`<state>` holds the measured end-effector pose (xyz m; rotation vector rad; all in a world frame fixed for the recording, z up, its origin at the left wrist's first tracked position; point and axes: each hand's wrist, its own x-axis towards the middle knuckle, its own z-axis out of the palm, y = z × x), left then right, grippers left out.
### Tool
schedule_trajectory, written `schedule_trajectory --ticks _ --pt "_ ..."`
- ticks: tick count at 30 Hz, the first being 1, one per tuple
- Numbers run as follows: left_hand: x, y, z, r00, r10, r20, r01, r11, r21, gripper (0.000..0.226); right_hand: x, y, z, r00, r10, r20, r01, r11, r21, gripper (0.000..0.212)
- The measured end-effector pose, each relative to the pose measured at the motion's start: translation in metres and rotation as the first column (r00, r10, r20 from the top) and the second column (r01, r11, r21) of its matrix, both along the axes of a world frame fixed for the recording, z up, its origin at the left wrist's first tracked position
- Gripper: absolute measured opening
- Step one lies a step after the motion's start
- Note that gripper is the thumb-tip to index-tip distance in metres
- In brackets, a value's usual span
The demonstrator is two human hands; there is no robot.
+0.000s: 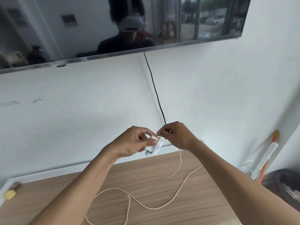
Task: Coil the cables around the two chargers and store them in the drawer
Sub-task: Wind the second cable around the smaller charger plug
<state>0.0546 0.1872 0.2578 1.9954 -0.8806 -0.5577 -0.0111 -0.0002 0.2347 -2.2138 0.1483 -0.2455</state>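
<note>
The left hand (129,142) is raised above the far edge of the light wooden tabletop (203,205), its fingers and thumb curled around the small white block charger (154,147), likely to keep it steady as a core for winding. Just right of it, the right hand (177,135) pinches the thin cream braided cable (146,207) close to the charger, apparently to guide a turn with some tension. Most of the cable lies slack in loose loops on the near tabletop, so the coiling seems barely begun. A second charger and the drawer are not in view. Behind the hands, a thin black cord (155,91) runs down the white wall from the wall-mounted dark television (113,51).
</note>
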Motion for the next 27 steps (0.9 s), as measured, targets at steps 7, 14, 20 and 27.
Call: schedule_trajectory --ticks 7,14,20,27 --pt "0.005 0.001 -0.005 0.979 0.191 0.074 -0.194 0.980 0.041 0.028 0.007 0.013 0.017 0.999 -0.040 -0.020 0.040 0.999 0.024 0.021" --pt "0.010 -0.003 -0.005 0.952 0.302 0.043 -0.302 0.953 0.010 0.034 0.003 0.031 0.022 0.995 -0.075 0.072 0.088 0.977 -0.195 0.028" --pt "0.009 -0.010 -0.005 0.845 0.307 -0.437 -0.406 0.901 -0.153 0.034 -0.009 0.047 0.016 0.969 -0.128 0.212 0.154 0.982 -0.112 0.021" --pt "0.011 -0.014 -0.001 0.759 0.266 -0.595 -0.453 0.871 -0.189 0.030 -0.021 0.051 -0.014 0.912 -0.194 0.363 0.189 0.981 0.048 0.018"
